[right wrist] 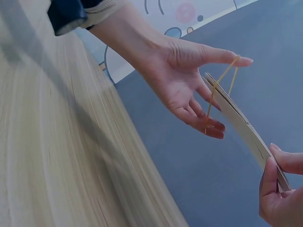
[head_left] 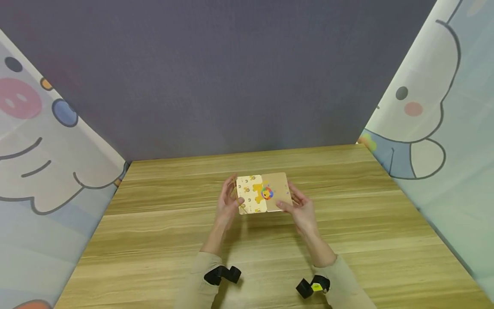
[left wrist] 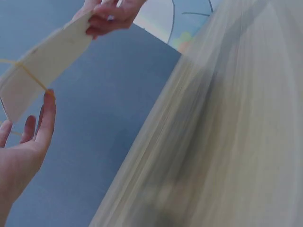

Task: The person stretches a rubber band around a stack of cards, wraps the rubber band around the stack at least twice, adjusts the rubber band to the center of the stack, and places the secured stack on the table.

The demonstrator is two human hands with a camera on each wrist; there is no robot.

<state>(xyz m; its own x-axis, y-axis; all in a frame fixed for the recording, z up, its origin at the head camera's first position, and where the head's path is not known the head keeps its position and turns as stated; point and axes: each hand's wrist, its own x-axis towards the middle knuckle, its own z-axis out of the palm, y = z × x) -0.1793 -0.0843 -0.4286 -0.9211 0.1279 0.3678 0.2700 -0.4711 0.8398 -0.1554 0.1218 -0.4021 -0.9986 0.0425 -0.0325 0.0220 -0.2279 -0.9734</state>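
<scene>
Closest to my head camera are two pale sleeves [head_left: 198,274], each with a black wrist mount [head_left: 223,274], on the near side of the card booklet [head_left: 262,193] I take as my landmark. That booklet is held up above the desk [head_left: 154,240], its patterned half and plain tan half side by side, with a lion picture at the join. At the booklet's right end, the right hand [head_left: 305,210] has its fingers pinched on the edge, thumb on the upper face. At its left end, the left hand [head_left: 228,204] has thumb and fingers set wide, and my right wrist view shows a yellow elastic band [right wrist: 215,86] stretched across them, seemingly one strand on either side of the booklet. As for progress, I judge the band to be looped about that left end, but it stands off the card on the fingers rather than lying snug. What seems left is freeing the fingers from the loop; from this moment alone I cannot tell whether the band is going onto the booklet or coming off.
</scene>
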